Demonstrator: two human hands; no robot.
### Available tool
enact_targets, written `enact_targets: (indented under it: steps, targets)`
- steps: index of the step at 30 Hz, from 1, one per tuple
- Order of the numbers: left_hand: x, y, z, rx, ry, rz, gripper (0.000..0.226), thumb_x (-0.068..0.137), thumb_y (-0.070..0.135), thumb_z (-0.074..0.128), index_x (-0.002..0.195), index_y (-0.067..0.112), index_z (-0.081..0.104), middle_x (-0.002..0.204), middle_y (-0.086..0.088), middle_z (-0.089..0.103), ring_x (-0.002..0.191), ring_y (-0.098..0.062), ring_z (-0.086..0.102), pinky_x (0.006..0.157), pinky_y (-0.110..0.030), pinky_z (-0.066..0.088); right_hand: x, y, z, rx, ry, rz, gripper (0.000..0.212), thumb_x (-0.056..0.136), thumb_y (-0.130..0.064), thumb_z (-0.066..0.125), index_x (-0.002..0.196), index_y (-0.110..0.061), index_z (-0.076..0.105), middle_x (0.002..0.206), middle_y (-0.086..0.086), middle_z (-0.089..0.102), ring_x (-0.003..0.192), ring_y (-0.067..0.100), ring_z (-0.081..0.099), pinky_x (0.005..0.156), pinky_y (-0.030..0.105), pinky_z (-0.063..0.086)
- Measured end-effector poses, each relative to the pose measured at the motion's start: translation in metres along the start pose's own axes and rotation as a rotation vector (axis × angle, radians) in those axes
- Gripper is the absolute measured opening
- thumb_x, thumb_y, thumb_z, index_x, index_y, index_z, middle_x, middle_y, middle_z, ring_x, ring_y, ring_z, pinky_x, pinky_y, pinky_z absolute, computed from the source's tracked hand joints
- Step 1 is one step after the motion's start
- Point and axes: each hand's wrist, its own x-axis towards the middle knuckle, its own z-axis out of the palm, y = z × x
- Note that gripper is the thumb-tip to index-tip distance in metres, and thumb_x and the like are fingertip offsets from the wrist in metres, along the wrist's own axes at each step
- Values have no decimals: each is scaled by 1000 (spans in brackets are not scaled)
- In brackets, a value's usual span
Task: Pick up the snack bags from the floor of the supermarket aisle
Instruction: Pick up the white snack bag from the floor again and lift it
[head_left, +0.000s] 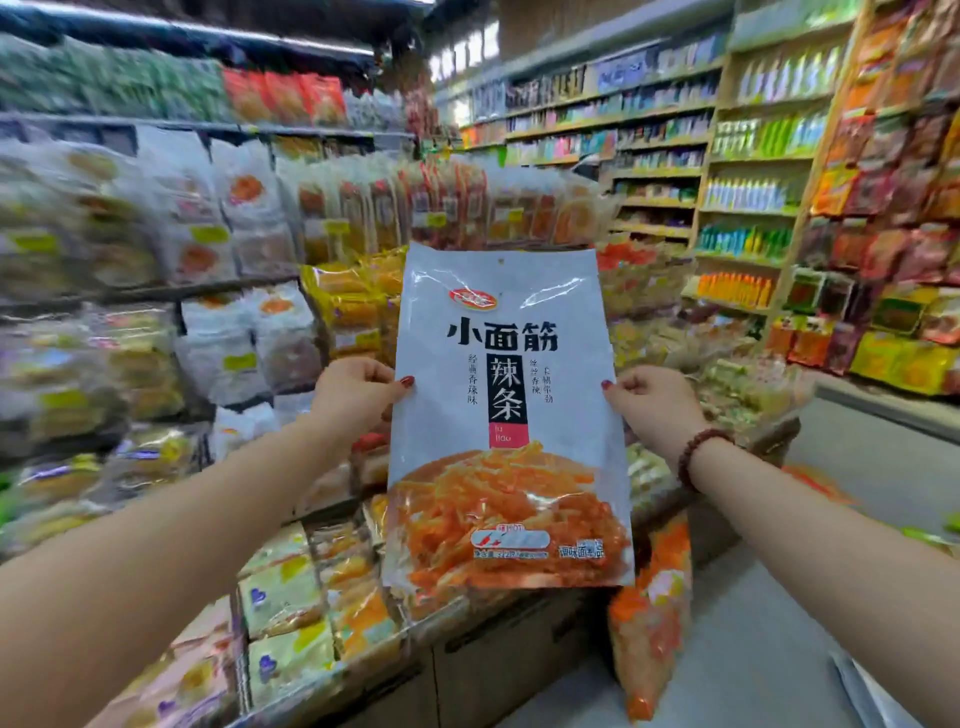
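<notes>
A large white snack bag (506, 415) with black characters and an orange food picture is held upright in front of me, above the low shelf. My left hand (358, 397) pinches its left edge at mid height and my right hand (654, 402) pinches its right edge. Another orange snack bag (652, 618) leans against the low shelf's base on the floor, below the held bag. A further orange bag (815, 480) lies on the floor farther right, and a white bag's corner (872, 691) shows at the bottom right.
Shelves packed with bagged snacks (223, 291) fill the left side, with a low display shelf (311, 597) in front of me. Tall shelves of bottles and packets (753, 197) stand at the right and back. Grey floor (779, 623) runs along the right.
</notes>
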Motion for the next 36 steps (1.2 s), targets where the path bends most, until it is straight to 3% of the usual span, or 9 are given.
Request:
enact_targets:
  steps: [4,6,9,12,15,20,27,33,36]
  targets:
    - [-14,9,-35,18,148,-7,15,89,14,66,78,4,63,74,-11,65,60,-21,61,53,-29,58,15,-37,18,66,-117,-93,33,91,-19,59,67,4,58,62,15,54,57,24,48,60,25,40]
    - [-27,7,-53,13,226,-20,15,89,14,65,78,4,62,75,-10,66,57,-16,63,47,-23,55,20,-53,33,80,-192,-146,31,91,-20,59,74,6,63,67,12,56,58,21,48,53,27,39]
    - [-51,-4,-87,23,376,-71,16,89,14,66,78,3,62,73,-8,64,55,-14,63,48,-23,55,23,-78,68,143,-305,-209,27,90,-23,60,80,1,66,82,17,69,71,32,64,66,42,56]
    - [-79,-21,-126,75,530,-129,17,88,17,68,75,6,62,74,-8,64,63,-18,63,57,-30,59,7,-109,110,172,-407,-275,27,88,-25,62,76,-1,65,84,21,70,77,39,66,71,51,57]
    - [-115,-40,-166,111,671,-182,16,88,16,67,82,2,64,75,-6,63,63,-14,60,42,-16,50,-23,-141,154,186,-520,-335,32,89,-25,61,77,5,63,82,24,68,76,41,65,67,46,54]
    - [-187,-75,-250,86,836,-290,20,87,14,68,71,8,58,77,-11,65,66,-24,64,55,-31,54,-93,-203,230,261,-724,-397,34,88,-20,62,58,-4,57,64,16,61,64,32,62,67,50,55]
    - [-305,-107,-372,126,1073,-361,14,89,10,65,87,-3,60,71,-11,61,61,-21,60,38,-17,46,-227,-308,325,293,-944,-551,27,87,-26,63,68,-7,63,77,21,69,74,40,65,69,53,57]
    - [-417,-138,-470,185,1282,-453,24,86,12,69,67,5,57,63,-9,55,59,-24,54,66,-42,57,-359,-390,383,370,-1096,-674,32,90,-22,60,79,7,65,78,28,67,71,38,64,70,48,55]
    - [-469,-147,-502,188,1408,-499,24,86,12,69,67,8,57,62,-8,54,59,-25,53,66,-39,56,-423,-424,412,398,-1195,-707,27,88,-22,61,74,1,64,71,23,67,69,38,66,68,53,57]
